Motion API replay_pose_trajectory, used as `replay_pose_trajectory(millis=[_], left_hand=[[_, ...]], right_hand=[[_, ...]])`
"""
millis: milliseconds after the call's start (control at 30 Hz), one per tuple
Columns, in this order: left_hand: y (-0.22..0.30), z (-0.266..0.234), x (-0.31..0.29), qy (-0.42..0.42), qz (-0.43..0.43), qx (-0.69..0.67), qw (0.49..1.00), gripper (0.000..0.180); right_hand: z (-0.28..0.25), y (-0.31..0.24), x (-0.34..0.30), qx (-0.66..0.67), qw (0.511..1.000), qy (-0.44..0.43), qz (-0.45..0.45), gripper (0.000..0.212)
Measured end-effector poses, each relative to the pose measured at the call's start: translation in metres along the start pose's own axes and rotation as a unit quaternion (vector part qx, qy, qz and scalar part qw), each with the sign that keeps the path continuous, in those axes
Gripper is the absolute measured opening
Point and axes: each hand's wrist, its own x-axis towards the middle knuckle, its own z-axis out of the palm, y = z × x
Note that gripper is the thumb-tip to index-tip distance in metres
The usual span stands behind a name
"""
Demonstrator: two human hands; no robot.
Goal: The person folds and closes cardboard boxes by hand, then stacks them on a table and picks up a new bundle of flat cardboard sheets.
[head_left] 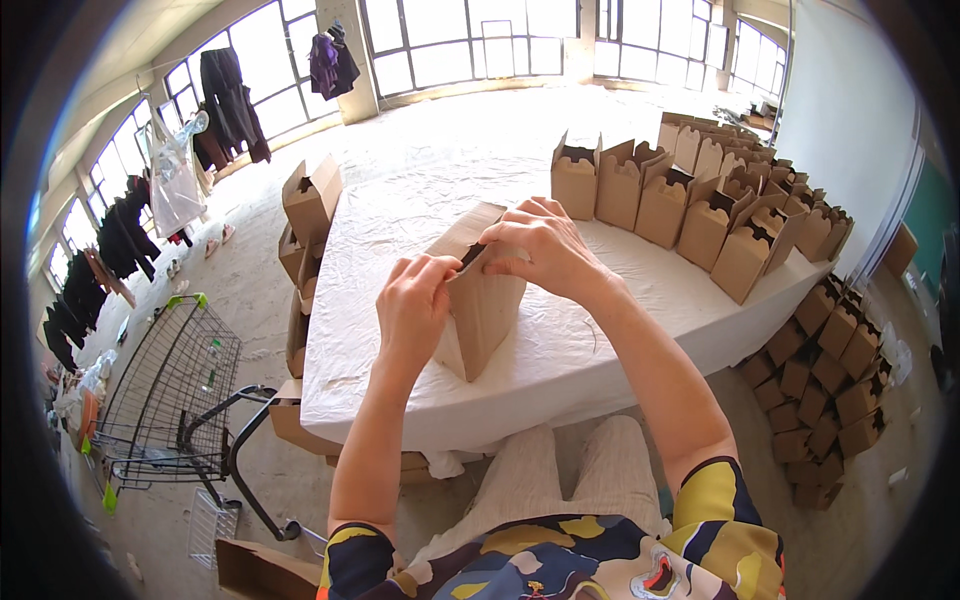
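Note:
A brown cardboard box [492, 318] stands on the white-clothed table [375, 375], one corner turned toward me. Its top is partly open, with a dark gap showing between my hands. My left hand [414, 300] pinches the box's upper edge on the left, thumb and fingers pressed together. On the other side, my right hand [548, 250] holds the top edge, its fingers curled over the rim and its thumb below them. What lies inside this box is mostly hidden by my fingers.
Rows of similar cardboard boxes [665, 208] fill the table's right end, several with dark contents showing. More boxes [815, 400] are piled on the floor at right. Others [313, 200] are stacked along the table's left side, near a wire shopping cart [175, 390]. Clothes [230, 100] hang by the windows.

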Motion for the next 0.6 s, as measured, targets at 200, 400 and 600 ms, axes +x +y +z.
replay_pose_trajectory(millis=[200,400,600], left_hand=[[-0.004,-0.014,-0.013,0.04,-0.148,-0.252,0.955,0.026],[-0.006,-0.02,-0.026,0.052,-0.124,-0.247,0.96,0.035],[0.002,-0.013,-0.03,0.065,-0.18,-0.249,0.949,0.024]], right_hand=[[0.016,-0.029,-0.003,-0.001,0.994,0.104,-0.041,0.023],[0.023,-0.067,-0.008,-0.06,0.988,0.142,-0.015,0.024],[0.0,-0.061,-0.011,-0.049,0.998,0.047,0.017,0.024]])
